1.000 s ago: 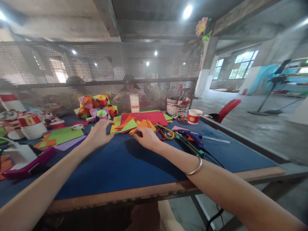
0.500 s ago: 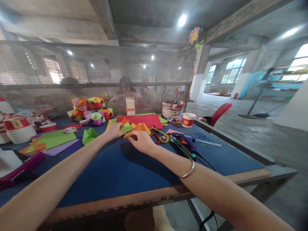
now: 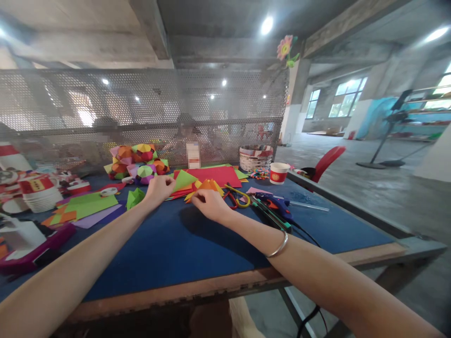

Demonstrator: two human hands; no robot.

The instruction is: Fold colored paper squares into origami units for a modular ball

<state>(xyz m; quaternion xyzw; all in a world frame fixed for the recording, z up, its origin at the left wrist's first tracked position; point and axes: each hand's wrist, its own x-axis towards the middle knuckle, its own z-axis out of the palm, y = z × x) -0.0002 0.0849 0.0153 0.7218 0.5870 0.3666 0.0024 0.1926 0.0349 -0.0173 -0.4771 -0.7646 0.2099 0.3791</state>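
My left hand [image 3: 160, 189] is above the middle of the blue-topped table, its fingers pinched at the left edge of a green piece of paper [image 3: 185, 178]. To its right, my right hand [image 3: 210, 205] is closed, thumb and fingertips together. Whatever its fingers may hold is hidden. Just behind it lie yellow and orange folded papers [image 3: 208, 184]. A stack of red paper [image 3: 221, 176] is farther back. Yellow-handled scissors [image 3: 244, 199] rest right of my right hand. A green folded paper piece [image 3: 134, 198] sits left of my left hand.
Right of the hands lie a blue glue gun [image 3: 276, 205] and a green-black cutter [image 3: 269, 213]. Farther back stand a paper cup [image 3: 279, 173] and a woven basket [image 3: 256, 158]. Colourful paper balls [image 3: 144, 171], paper sheets [image 3: 93, 205] and stacked cups [image 3: 40, 192] occupy the left.
My left hand has drawn away to the left from my right hand. The green paper now shows larger beside its fingertips. My right hand has hardly moved; the view has shifted slightly.
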